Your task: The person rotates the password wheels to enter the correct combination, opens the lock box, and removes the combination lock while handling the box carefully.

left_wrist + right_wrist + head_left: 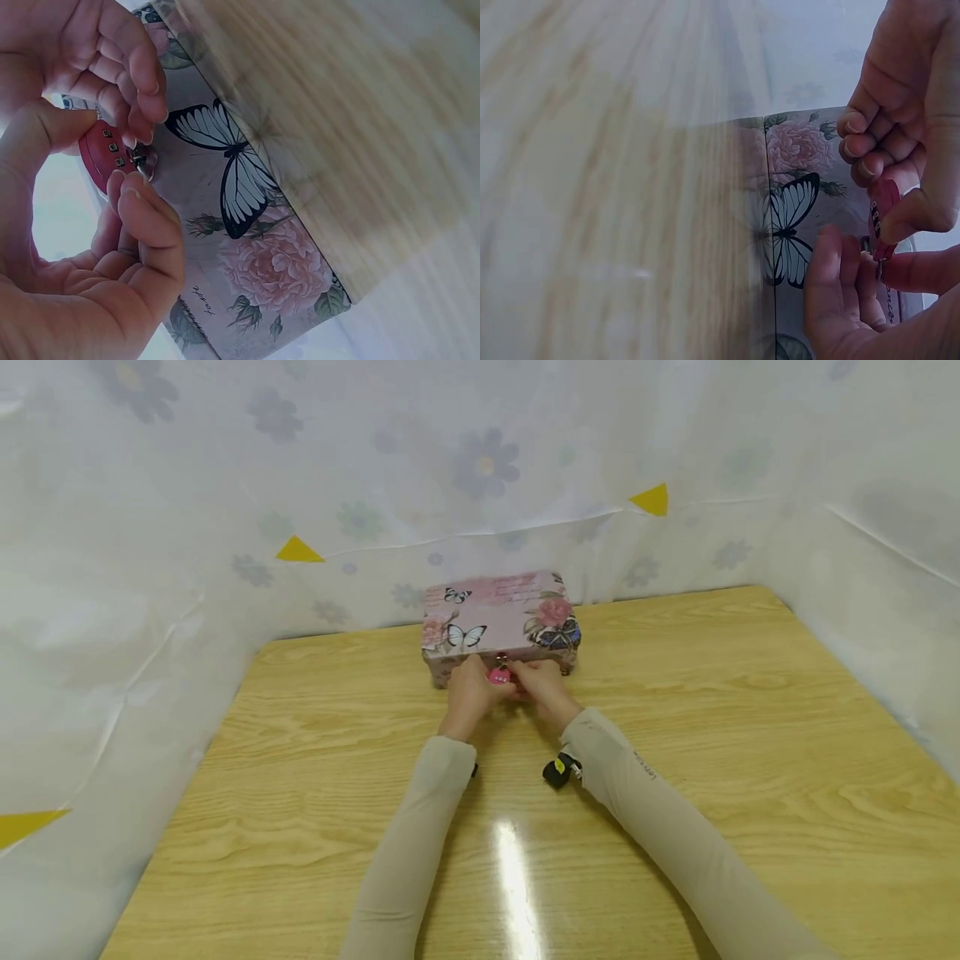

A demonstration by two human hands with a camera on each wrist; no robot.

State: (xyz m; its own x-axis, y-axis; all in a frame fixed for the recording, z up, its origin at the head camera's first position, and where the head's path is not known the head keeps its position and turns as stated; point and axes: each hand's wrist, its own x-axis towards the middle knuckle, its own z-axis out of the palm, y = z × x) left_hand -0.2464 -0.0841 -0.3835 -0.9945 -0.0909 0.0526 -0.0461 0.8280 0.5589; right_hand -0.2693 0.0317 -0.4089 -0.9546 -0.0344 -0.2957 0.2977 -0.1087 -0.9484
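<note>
A pink box (498, 610) with butterflies and roses sits near the table's back edge, lid down. From the clasp on its front hangs a small pink combination padlock (499, 676); its number dials (114, 148) show in the left wrist view. The left hand (468, 689) pinches the padlock body, its thumb pressed against the lock. From the other side, the right hand (546, 687) pinches the padlock near its shackle (880, 268). Fingers partly hide the shackle and clasp, so I cannot tell whether the shackle is locked.
The wood-grain table (315, 802) extends around the box and toward the person. A pale flowered curtain (360, 460) hangs behind and at both sides. Yellow triangles (651, 500) mark the curtain. A black wrist device (557, 772) is by the right sleeve.
</note>
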